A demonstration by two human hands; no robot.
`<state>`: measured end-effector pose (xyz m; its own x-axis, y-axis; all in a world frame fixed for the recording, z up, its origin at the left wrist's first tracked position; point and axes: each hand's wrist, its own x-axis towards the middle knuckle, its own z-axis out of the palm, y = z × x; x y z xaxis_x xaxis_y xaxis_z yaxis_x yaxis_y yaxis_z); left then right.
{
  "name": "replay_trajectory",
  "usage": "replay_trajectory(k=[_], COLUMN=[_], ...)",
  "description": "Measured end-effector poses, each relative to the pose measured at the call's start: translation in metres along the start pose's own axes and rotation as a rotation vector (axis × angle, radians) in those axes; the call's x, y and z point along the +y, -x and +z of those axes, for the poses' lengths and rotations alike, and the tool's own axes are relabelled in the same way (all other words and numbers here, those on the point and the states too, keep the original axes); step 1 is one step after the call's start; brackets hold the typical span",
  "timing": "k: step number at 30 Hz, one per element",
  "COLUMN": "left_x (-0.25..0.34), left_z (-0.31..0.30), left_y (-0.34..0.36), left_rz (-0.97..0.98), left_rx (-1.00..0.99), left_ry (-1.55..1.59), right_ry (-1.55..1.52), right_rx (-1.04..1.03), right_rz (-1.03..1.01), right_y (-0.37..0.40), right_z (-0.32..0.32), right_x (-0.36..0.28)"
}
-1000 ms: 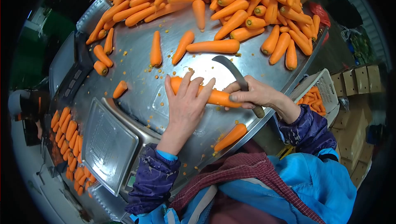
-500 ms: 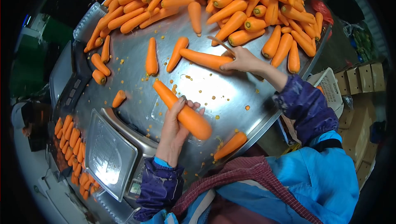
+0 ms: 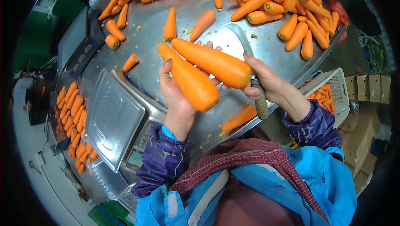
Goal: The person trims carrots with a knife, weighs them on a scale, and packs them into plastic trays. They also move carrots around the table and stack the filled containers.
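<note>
Diagonally, hands (image 3: 180, 97) grasp two carrots (image 3: 191, 79), tips (image 3: 176, 44) pointing upper left; right hand (image 3: 268, 80) also grips a knife (image 3: 261, 102).

Wide fisheye view: black vignetted corners, curved edges. Silver metal bench (image 3: 152, 74): bright, with pale glare. Clear plastic tray (image 3: 114, 120): whitish reflections. Left background: dim. Carrots mid-view: mostly sharp.

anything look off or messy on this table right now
Yes, mildly: small orange scraps are scattered across the metal table, probably trimmings. A stubby carrot near the scale looks unusually short, perhaps cut or broken.
</note>
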<state>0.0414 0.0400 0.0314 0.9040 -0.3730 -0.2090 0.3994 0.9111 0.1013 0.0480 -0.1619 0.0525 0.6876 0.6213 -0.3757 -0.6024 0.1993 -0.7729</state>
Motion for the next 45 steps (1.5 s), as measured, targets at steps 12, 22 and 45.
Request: replay_trajectory(k=[12, 22, 45], left_x=[0.014, 0.055, 0.159], left_z=[0.005, 0.018, 0.019], left_y=[0.061, 0.124, 0.206], left_rz=[0.032, 0.444, 0.733], left_rx=[0.062, 0.051, 0.398], left_ry=[0.184, -0.529, -2.111], right_ry=[0.27, 0.524, 1.043], right_rx=[-0.09, 0.029, 0.0], right_rz=[-0.122, -0.029, -0.452], right_y=[0.009, -0.002, -0.07], right_z=[0.063, 0.088, 0.159], right_x=[0.003, 0.025, 0.035])
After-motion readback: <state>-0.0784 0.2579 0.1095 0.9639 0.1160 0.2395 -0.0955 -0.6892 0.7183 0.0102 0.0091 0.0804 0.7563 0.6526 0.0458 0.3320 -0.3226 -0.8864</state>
